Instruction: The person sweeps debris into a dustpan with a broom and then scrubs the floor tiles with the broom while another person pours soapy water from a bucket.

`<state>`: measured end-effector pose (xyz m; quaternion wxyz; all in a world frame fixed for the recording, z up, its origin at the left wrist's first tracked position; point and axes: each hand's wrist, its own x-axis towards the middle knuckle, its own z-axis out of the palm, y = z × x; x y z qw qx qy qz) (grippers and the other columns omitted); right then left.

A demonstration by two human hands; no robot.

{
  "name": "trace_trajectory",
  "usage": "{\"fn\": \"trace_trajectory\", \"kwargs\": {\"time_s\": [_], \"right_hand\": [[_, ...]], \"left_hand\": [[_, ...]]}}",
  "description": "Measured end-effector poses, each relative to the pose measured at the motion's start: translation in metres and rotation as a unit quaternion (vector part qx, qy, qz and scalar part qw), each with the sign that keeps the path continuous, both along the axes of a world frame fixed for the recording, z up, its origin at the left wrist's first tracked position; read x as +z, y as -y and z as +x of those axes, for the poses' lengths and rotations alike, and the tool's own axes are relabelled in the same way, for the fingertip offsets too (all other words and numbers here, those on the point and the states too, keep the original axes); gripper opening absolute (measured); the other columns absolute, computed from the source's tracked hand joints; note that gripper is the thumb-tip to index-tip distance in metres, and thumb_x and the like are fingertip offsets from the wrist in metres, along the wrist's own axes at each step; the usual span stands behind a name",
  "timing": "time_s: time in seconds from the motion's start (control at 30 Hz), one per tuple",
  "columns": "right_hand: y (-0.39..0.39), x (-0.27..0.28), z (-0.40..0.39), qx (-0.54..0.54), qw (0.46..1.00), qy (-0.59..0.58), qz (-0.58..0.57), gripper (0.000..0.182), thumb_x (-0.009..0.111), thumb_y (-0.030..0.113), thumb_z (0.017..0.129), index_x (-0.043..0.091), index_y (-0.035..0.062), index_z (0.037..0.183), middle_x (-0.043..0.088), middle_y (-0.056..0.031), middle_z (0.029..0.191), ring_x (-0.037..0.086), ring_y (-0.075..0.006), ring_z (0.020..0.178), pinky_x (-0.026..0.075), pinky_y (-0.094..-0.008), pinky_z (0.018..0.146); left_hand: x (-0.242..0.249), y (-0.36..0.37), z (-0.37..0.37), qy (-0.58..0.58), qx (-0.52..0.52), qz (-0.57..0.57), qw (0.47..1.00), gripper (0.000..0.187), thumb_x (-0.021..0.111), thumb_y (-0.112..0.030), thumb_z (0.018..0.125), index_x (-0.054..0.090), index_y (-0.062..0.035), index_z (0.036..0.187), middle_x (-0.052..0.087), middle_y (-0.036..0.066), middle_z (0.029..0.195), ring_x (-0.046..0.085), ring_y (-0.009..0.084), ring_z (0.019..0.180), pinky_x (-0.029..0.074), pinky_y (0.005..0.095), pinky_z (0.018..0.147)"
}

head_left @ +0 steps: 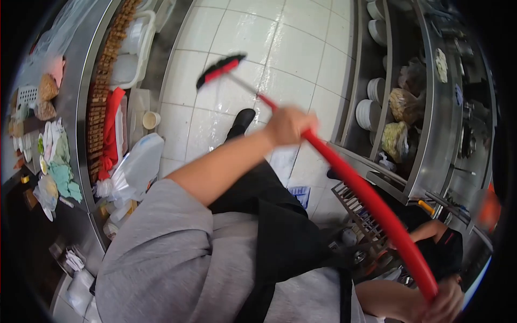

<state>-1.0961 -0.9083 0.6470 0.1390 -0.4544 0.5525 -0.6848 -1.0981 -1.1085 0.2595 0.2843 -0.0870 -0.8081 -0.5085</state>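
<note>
A long red broom runs diagonally across the view, its thick handle narrowing to a grey metal section. Its red and black head is at the wet tiled floor, slightly blurred. My left hand is wrapped round the upper-middle part of the handle. Down at the lower right, my right hand grips the handle's near end. One black shoe shows on the tiles below my left forearm.
On the left, a steel counter has shelves with containers, a red cloth and a paper cup. Steel shelving with stacked plates and bagged food lines the right. Another person's dark sleeve is at lower right, beside a metal rack.
</note>
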Motion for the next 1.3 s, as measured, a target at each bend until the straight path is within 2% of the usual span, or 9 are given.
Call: {"fn": "trace_trajectory", "kwargs": {"time_s": [0.13,0.23,0.3,0.33,0.67,0.73,0.87,1.1,1.3], "right_hand": [[0.059,-0.106,0.013,-0.128,0.991,0.013,-0.043,0.028,0.052,0.026,0.083,0.039,0.0173,0.06,0.037,0.0051,0.048,0.034,-0.0101,0.046,0.03,-0.032,0.058],[0.053,-0.086,0.0,-0.185,0.981,0.016,-0.055,0.026,0.052,0.026,0.083,0.039,0.0176,0.062,0.036,0.0064,0.048,0.033,-0.0077,0.046,0.03,-0.0296,0.062],[0.001,-0.021,-0.034,-0.006,1.0,0.018,-0.014,0.028,0.053,0.02,0.077,0.037,0.0197,0.055,0.033,0.0084,0.046,0.033,-0.0045,0.045,0.027,-0.0231,0.057],[0.038,-0.009,-0.023,0.066,0.996,0.045,-0.045,0.035,0.049,0.026,0.091,0.036,0.0209,0.059,0.034,0.0102,0.048,0.035,-0.0038,0.043,0.037,-0.0223,0.051],[0.103,-0.013,0.0,0.27,0.96,0.059,-0.047,0.037,0.056,0.027,0.089,0.035,0.0178,0.059,0.037,0.0105,0.047,0.035,-0.0025,0.038,0.031,-0.019,0.047],[0.129,-0.038,0.017,0.242,0.93,0.078,-0.266,0.036,0.053,0.032,0.09,0.036,0.0187,0.061,0.035,0.0098,0.049,0.036,-0.0029,0.042,0.033,-0.0198,0.049],[0.124,-0.018,0.005,0.25,0.967,-0.057,-0.008,0.035,0.05,0.037,0.091,0.037,0.0201,0.064,0.034,0.0094,0.052,0.036,-0.0037,0.046,0.036,-0.0203,0.052],[0.106,0.03,-0.004,0.329,0.943,0.036,-0.02,0.037,0.05,0.038,0.092,0.038,0.0195,0.062,0.033,0.0101,0.051,0.034,-0.0046,0.044,0.035,-0.0216,0.05],[0.103,0.03,0.003,0.28,0.96,0.021,-0.011,0.037,0.051,0.037,0.091,0.038,0.0185,0.061,0.034,0.0097,0.05,0.034,-0.0048,0.043,0.035,-0.0217,0.049]], "left_hand": [[-0.04,0.11,-0.047,0.133,0.11,-0.061,0.983,0.017,0.065,-0.016,0.075,0.052,-0.009,0.067,0.061,0.012,0.065,0.06,0.034,0.064,0.047,0.0429,0.057],[-0.029,0.107,-0.043,0.147,0.127,-0.029,0.98,0.016,0.065,-0.016,0.075,0.053,-0.0084,0.067,0.061,0.013,0.066,0.061,0.0337,0.066,0.048,0.043,0.058],[0.001,0.063,-0.003,0.101,0.139,0.042,0.984,0.013,0.065,-0.014,0.073,0.054,-0.0106,0.067,0.061,0.008,0.065,0.062,0.0309,0.066,0.048,0.0395,0.058],[0.02,0.041,0.023,0.079,0.146,0.018,0.986,0.018,0.067,-0.016,0.074,0.052,-0.01,0.065,0.057,0.007,0.06,0.059,0.0307,0.06,0.046,0.0403,0.055],[0.017,0.063,0.109,0.047,0.195,-0.027,0.979,0.036,0.07,-0.025,0.075,0.043,-0.0096,0.057,0.044,0.008,0.047,0.049,0.03,0.044,0.039,0.0381,0.045],[0.007,0.108,0.101,0.109,0.246,-0.014,0.963,0.04,0.072,-0.03,0.074,0.042,-0.0084,0.059,0.044,0.01,0.049,0.049,0.0324,0.047,0.039,0.0397,0.045],[0.004,0.127,0.097,0.144,0.297,0.002,0.944,0.044,0.07,-0.039,0.076,0.043,-0.0076,0.061,0.048,0.012,0.052,0.05,0.0343,0.05,0.039,0.0402,0.045],[0.043,-0.011,0.161,0.146,0.276,0.084,0.946,0.04,0.071,-0.03,0.076,0.042,-0.0103,0.056,0.045,0.009,0.045,0.051,0.0302,0.043,0.039,0.0386,0.045],[0.029,0.024,0.132,0.081,0.256,0.029,0.963,0.038,0.069,-0.029,0.076,0.042,-0.0106,0.056,0.046,0.008,0.045,0.052,0.0295,0.043,0.041,0.039,0.045]]}}
